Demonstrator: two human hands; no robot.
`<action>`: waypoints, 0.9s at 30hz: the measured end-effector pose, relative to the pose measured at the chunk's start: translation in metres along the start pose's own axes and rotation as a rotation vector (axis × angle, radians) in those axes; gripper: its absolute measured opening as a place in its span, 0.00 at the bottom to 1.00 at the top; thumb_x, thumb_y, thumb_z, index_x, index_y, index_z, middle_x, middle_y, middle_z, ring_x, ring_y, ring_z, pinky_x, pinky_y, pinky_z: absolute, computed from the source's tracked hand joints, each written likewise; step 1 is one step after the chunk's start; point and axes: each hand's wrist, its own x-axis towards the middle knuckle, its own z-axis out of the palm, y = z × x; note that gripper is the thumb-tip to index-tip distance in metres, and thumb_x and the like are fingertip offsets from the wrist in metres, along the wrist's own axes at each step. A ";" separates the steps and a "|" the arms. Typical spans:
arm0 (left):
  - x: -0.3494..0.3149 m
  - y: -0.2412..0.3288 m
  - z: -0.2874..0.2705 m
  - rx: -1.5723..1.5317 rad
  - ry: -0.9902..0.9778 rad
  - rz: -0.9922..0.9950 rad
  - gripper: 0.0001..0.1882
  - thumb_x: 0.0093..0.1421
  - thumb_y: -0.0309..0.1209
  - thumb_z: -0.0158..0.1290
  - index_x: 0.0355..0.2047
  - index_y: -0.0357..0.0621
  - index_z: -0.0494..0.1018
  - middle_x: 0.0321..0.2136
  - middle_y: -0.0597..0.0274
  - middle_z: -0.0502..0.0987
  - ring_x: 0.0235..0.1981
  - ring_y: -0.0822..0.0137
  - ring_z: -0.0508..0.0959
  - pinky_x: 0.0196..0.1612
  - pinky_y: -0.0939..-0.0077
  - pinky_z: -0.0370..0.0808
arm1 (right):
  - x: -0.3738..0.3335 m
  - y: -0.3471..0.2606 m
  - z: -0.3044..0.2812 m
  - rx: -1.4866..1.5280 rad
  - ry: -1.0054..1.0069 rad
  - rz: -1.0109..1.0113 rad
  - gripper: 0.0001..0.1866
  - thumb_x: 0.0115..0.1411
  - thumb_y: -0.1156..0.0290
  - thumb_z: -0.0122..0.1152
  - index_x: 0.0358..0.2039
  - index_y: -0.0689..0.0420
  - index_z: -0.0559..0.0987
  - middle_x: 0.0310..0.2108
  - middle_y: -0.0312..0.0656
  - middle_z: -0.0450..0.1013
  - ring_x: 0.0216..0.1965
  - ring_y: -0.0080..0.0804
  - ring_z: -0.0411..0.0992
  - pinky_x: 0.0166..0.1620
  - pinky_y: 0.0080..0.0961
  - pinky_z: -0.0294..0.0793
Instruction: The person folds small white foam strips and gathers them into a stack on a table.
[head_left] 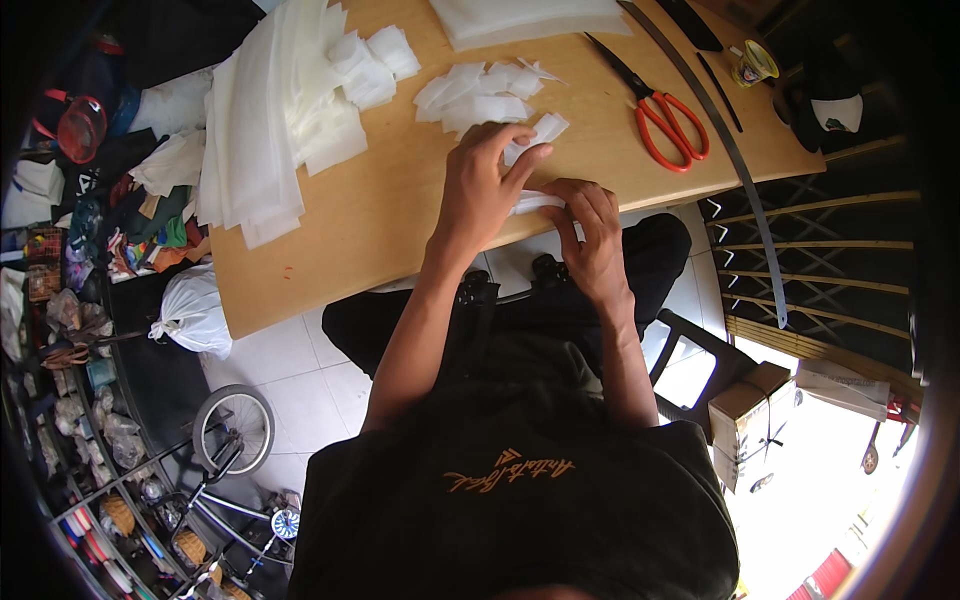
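My right hand (590, 215) pinches a folded white strip (538, 201) between thumb and fingers at the table's near edge. The strip looks thin and translucent; part of it is covered by my fingers. Just to its left and farther in, my left hand (484, 178) reaches over the table with thumb and index finger apart. A small white sheet piece (549, 128) shows between and beyond those fingertips, and I cannot tell whether they touch it. Beyond the hands lies a loose pile of small white cut pieces (478, 97).
Long translucent strips (255, 130) and stacked squares (362, 70) cover the table's left part. Orange-handled scissors (668, 130) and a long metal ruler (745, 170) lie to the right. A yellow cup (754, 64) stands far right. A white bag (195, 312) sits beside the table (350, 262).
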 end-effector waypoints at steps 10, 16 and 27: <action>0.030 -0.009 0.021 0.277 0.005 0.033 0.13 0.57 0.25 0.70 0.40 0.38 0.78 0.39 0.50 0.82 0.43 0.47 0.81 0.47 0.54 0.77 | -0.006 0.010 -0.012 0.068 0.070 0.102 0.16 0.59 0.79 0.71 0.49 0.57 0.84 0.46 0.43 0.80 0.50 0.46 0.76 0.54 0.40 0.72; 0.028 0.000 0.011 0.079 -0.028 -0.037 0.10 0.58 0.25 0.70 0.37 0.36 0.82 0.32 0.53 0.86 0.31 0.61 0.82 0.40 0.67 0.78 | -0.005 0.010 -0.013 0.054 0.039 0.099 0.20 0.58 0.78 0.71 0.52 0.56 0.84 0.48 0.43 0.79 0.53 0.45 0.75 0.56 0.39 0.71; -0.029 0.011 -0.036 -0.018 -0.103 -0.171 0.07 0.60 0.21 0.66 0.39 0.33 0.84 0.33 0.53 0.85 0.30 0.64 0.84 0.37 0.71 0.80 | -0.002 -0.009 0.007 0.353 -0.057 0.184 0.16 0.61 0.75 0.70 0.51 0.53 0.85 0.59 0.42 0.74 0.55 0.48 0.75 0.60 0.43 0.72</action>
